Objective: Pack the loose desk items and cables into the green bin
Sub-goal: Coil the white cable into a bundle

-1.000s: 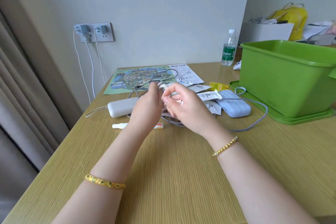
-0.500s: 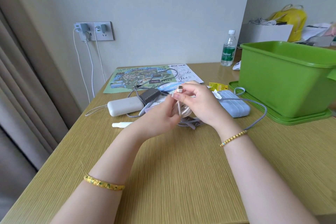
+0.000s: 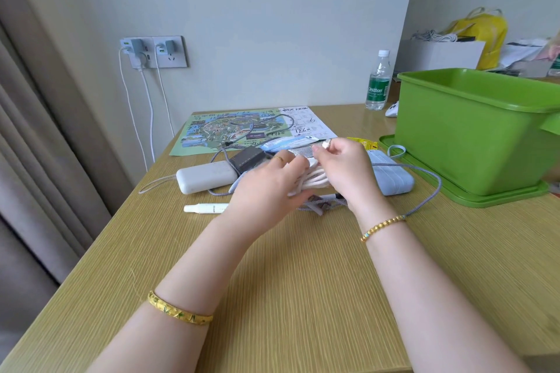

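— What are my fingers doing?

— Your right hand [image 3: 348,172] is pinching the white plug end of the coiled white cable [image 3: 312,180] between thumb and forefinger, and your left hand [image 3: 266,191] is curling its fingers round the left end of the coil, holding the loops together just above the desk.

— Which way is the bundle lying?

— Its long axis is running roughly left to right between your two hands, with the plug end pointing up and away from you.

— And around it?

— You are working over a light wood-grain desk [image 3: 288,281]. Just beyond your hands a white rectangular power bank [image 3: 206,180], a pale blue ribbed case [image 3: 391,179], a grey braided cable [image 3: 424,191] and a white pen-shaped tube [image 3: 206,208] are lying. The green plastic bin [image 3: 472,133] is standing on its green lid to your right, mouth open upward, near the desk's right side.

— Room to move?

— The near half of the desk is lying bare in front of you; the left edge is running along a beige curtain [image 3: 45,145], and a pale wall with a socket panel [image 3: 154,51] is closing the far side.
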`<action>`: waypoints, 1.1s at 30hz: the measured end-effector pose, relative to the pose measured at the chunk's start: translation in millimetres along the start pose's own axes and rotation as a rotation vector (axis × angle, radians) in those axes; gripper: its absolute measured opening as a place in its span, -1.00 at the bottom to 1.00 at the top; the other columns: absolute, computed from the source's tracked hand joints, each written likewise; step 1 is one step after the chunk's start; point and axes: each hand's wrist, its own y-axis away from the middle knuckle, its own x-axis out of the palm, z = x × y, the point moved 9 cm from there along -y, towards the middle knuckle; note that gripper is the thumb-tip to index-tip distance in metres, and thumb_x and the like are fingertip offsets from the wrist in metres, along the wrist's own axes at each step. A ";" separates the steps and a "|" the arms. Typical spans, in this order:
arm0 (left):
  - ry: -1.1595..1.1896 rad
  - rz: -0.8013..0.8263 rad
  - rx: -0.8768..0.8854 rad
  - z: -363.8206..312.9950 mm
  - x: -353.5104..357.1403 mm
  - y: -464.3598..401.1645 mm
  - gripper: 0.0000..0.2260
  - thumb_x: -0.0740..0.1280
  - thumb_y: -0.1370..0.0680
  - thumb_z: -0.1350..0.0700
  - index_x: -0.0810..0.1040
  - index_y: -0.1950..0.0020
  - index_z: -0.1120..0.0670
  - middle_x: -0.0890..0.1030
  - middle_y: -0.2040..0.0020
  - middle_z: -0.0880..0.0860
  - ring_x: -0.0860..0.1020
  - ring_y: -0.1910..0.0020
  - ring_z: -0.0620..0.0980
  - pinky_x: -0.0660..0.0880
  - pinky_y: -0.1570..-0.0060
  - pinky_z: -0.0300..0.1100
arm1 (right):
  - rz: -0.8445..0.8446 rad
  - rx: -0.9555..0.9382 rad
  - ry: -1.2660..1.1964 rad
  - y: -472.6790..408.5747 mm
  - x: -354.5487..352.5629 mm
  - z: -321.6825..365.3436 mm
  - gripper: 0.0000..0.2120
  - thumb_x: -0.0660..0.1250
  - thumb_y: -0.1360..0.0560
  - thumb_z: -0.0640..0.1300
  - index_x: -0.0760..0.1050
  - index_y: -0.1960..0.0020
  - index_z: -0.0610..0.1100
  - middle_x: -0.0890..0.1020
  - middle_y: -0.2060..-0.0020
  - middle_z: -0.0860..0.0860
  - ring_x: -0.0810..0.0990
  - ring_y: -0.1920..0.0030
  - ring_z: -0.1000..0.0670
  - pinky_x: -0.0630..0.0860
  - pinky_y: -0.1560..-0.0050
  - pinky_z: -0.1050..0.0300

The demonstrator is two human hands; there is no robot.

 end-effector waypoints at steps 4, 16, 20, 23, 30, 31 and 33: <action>-0.104 -0.161 0.076 -8.9 -17.7 0.3 -0.77 0.42 -0.38 0.06 0.60 0.00 0.08 0.58 -0.01 0.09 0.57 0.29 0.13 0.40 0.48 -0.14 | 0.099 0.188 -0.178 1.0 10.3 -14.3 -0.86 0.30 -0.49 -0.14 0.44 0.21 -0.18 0.45 0.32 -0.16 0.44 0.29 -0.06 0.36 0.26 0.07; 0.910 -0.223 -0.486 40.1 7.7 0.7 -0.91 0.26 -0.56 0.11 0.53 0.12 -0.02 0.51 0.31 -0.09 0.50 0.31 -0.11 0.40 0.28 -0.19 | 0.369 0.417 -0.742 11.4 39.3 -20.0 -0.83 0.29 -0.51 -0.23 0.41 0.25 -0.14 0.38 0.49 0.03 0.29 0.59 0.16 0.16 0.65 0.36; 1.295 -0.161 -0.701 48.8 31.0 9.0 -0.85 0.18 -0.60 0.08 0.54 0.03 -0.06 0.58 0.17 -0.05 0.64 0.27 -0.16 0.49 0.36 -0.29 | 0.436 0.349 -0.890 13.9 46.2 -11.0 -0.86 0.22 -0.54 -0.28 0.50 0.17 -0.18 0.40 0.40 0.00 0.36 0.52 0.15 0.22 0.60 0.35; 1.352 -0.225 -0.784 55.1 31.4 11.3 -0.82 0.13 -0.62 0.07 0.51 0.07 -0.06 0.60 0.18 -0.09 0.64 0.35 -0.18 0.50 0.43 -0.33 | 0.432 0.257 -0.792 13.9 48.8 -6.7 -0.85 0.23 -0.55 -0.25 0.54 0.15 -0.17 0.47 0.45 0.04 0.40 0.47 0.12 0.27 0.57 0.33; 1.308 -0.345 -0.887 72.5 28.2 14.6 -0.83 0.08 -0.61 0.12 0.45 0.06 0.08 0.56 0.27 -0.01 0.49 0.54 -0.14 0.37 0.57 -0.35 | 0.229 0.236 -0.601 13.2 45.6 -18.3 -0.76 0.16 -0.60 -0.18 0.49 0.22 -0.12 0.39 0.46 0.04 0.35 0.53 0.13 0.23 0.58 0.33; 1.306 -0.359 -0.892 75.6 28.0 14.8 -0.83 0.08 -0.61 0.13 0.45 0.03 0.11 0.52 0.31 0.01 0.46 0.57 -0.15 0.34 0.59 -0.36 | 0.197 0.235 -0.596 12.8 42.9 -19.2 -0.75 0.16 -0.60 -0.18 0.48 0.22 -0.11 0.39 0.47 0.05 0.35 0.54 0.13 0.23 0.58 0.33; 1.297 -0.379 -0.890 79.3 26.9 14.1 -0.82 0.09 -0.61 0.14 0.44 0.00 0.16 0.48 0.35 0.03 0.42 0.62 -0.17 0.32 0.61 -0.37 | 0.137 0.234 -0.629 12.4 37.2 -19.2 -0.75 0.15 -0.60 -0.18 0.47 0.23 -0.12 0.38 0.46 0.05 0.34 0.55 0.14 0.22 0.59 0.33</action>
